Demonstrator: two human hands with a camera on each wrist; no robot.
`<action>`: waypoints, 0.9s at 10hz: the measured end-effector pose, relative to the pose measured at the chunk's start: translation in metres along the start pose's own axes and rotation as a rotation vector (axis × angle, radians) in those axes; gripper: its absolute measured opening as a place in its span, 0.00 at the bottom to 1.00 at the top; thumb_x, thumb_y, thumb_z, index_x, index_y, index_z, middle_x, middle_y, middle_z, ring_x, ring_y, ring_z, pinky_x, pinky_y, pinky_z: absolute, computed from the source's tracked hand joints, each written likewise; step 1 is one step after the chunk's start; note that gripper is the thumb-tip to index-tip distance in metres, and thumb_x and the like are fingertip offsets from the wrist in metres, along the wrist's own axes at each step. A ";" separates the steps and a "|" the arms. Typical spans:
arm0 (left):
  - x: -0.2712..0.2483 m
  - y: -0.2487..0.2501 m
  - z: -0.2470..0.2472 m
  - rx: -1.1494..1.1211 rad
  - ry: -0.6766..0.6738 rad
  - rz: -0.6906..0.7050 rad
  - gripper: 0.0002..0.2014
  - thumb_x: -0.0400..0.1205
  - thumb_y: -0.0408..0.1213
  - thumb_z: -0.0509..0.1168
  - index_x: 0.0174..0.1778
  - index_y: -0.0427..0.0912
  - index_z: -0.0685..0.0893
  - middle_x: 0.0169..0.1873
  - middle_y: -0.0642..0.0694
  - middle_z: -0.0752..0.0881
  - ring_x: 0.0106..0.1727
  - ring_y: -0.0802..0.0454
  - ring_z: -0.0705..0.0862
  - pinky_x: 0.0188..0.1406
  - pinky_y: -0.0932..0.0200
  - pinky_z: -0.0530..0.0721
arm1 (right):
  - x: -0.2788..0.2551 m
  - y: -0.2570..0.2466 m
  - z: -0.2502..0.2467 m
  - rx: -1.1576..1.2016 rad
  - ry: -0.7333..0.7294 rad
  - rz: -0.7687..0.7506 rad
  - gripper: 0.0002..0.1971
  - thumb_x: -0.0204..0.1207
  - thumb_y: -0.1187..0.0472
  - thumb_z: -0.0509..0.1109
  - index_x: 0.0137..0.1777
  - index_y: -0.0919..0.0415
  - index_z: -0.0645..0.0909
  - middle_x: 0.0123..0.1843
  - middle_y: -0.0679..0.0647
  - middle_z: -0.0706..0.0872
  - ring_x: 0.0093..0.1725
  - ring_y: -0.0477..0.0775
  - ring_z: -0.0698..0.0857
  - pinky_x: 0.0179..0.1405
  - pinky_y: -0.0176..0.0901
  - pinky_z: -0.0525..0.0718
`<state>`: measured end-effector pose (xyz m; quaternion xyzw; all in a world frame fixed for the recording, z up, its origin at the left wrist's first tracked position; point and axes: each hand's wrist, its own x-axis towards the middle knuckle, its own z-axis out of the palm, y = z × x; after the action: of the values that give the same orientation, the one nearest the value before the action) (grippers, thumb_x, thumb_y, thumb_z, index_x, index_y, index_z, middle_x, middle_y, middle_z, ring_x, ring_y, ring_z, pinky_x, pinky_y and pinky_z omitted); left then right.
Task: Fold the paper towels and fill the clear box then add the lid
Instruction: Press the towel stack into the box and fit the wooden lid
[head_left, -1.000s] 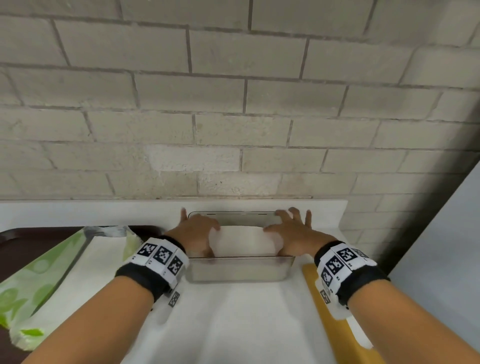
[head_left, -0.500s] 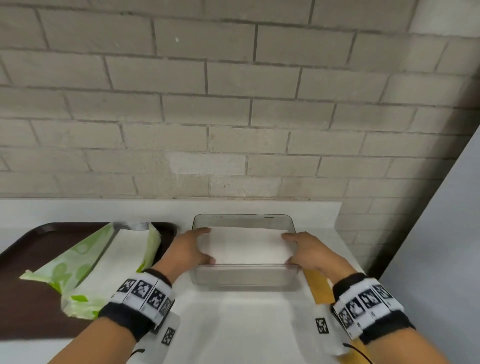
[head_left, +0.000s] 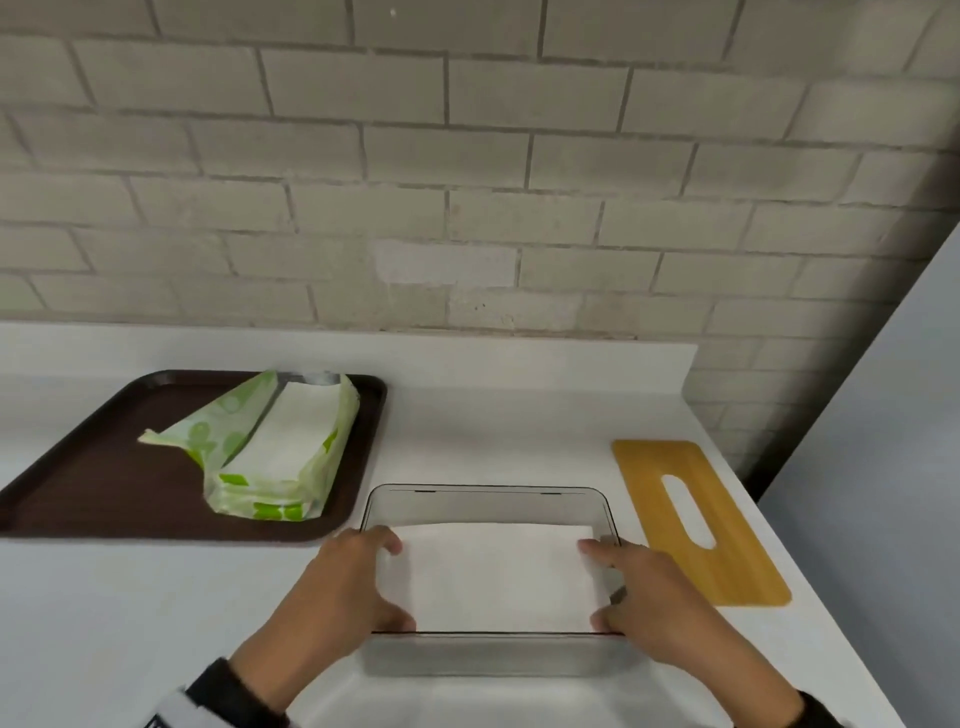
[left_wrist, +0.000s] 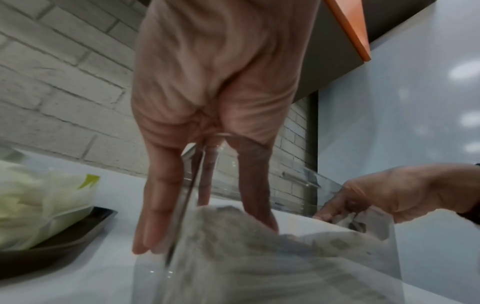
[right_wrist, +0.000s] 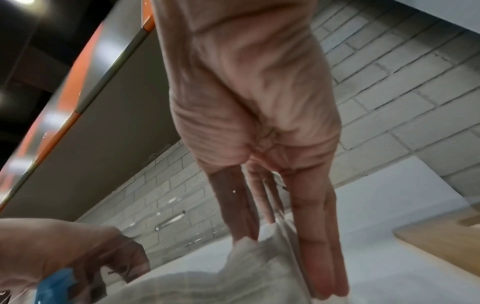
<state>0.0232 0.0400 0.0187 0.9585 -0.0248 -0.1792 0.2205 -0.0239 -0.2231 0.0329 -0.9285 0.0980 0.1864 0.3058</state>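
Since the earlier frame both hands have drawn back toward the near wall of the clear box (head_left: 488, 660), and more of the tabletop (head_left: 156, 623) shows. The left hand (head_left: 343, 587) grips the box's left wall, thumb inside against the folded paper towels (head_left: 493, 577), fingers outside. The right hand (head_left: 654, 608) does the same on the right wall; the hands stand apart, the box between them. The towel stack lies inside the box, against its near wall, long axis running left to right from hand to hand, with a bare strip of box floor beyond it. Towels: white, matte, soft, flat rectangle with crisp edges. Box: smoky transparent plastic, rigid, rounded corners. The lid (head_left: 696, 519), a flat yellow-brown slab with an oval slot, lies on the tabletop just right of the box, nearer the right hand; likely that hand's reach. Left of the box, a green-printed plastic pack (head_left: 265, 452) of more towels sits on a dark brown tray (head_left: 93, 493).
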 end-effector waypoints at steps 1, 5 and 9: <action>-0.001 0.000 0.001 0.014 0.010 0.015 0.36 0.61 0.46 0.83 0.64 0.53 0.75 0.56 0.51 0.71 0.59 0.52 0.82 0.52 0.63 0.81 | -0.002 -0.002 0.000 -0.070 0.041 -0.038 0.38 0.74 0.64 0.73 0.81 0.49 0.60 0.84 0.47 0.51 0.74 0.49 0.68 0.74 0.38 0.68; 0.014 -0.021 -0.069 -0.187 0.337 0.091 0.15 0.77 0.48 0.71 0.57 0.49 0.82 0.51 0.50 0.80 0.49 0.52 0.82 0.42 0.65 0.73 | 0.009 -0.020 0.012 -0.332 -0.107 -0.286 0.35 0.79 0.50 0.67 0.81 0.39 0.51 0.84 0.44 0.37 0.83 0.45 0.42 0.80 0.37 0.47; 0.182 -0.070 -0.098 0.313 0.227 -0.143 0.28 0.83 0.52 0.61 0.70 0.33 0.73 0.69 0.37 0.77 0.69 0.41 0.76 0.67 0.54 0.72 | 0.008 -0.037 0.007 -0.479 -0.333 -0.244 0.25 0.16 0.13 0.25 0.18 0.10 0.24 0.70 0.53 0.22 0.84 0.51 0.40 0.80 0.38 0.48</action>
<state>0.2253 0.1204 0.0104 0.9944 0.0408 -0.0790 0.0568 -0.0076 -0.1899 0.0445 -0.9357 -0.1121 0.3158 0.1103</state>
